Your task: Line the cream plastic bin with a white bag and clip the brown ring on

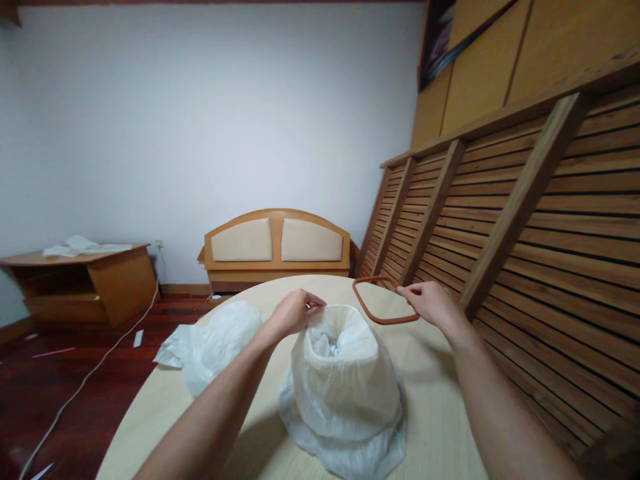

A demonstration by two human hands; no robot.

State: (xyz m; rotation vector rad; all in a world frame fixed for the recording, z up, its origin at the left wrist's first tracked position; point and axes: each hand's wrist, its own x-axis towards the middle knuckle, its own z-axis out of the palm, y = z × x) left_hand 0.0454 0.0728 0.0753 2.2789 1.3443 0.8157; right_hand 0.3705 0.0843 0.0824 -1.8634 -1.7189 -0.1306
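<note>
A bin draped in a whitish plastic bag [345,393] stands on the round table; the bag folds over its rim and spreads onto the tabletop. At the rim's far left, my left hand [295,312] is closed with its fingertips on the bag's edge. My right hand [427,301] pinches the right side of a brown rim ring [387,322], a rounded square frame. That ring is held to the right of the bin's mouth, apart from it. To the left lies a crumpled white plastic bag [225,340], partly behind my left forearm.
The pale round table [435,407] carries these things. Tall slatted wood panels [565,220] lean close along the right. Behind the table stands a padded headboard [277,270]. A low wooden cabinet [120,283] is at the left, with a white cable [107,353] across the floor.
</note>
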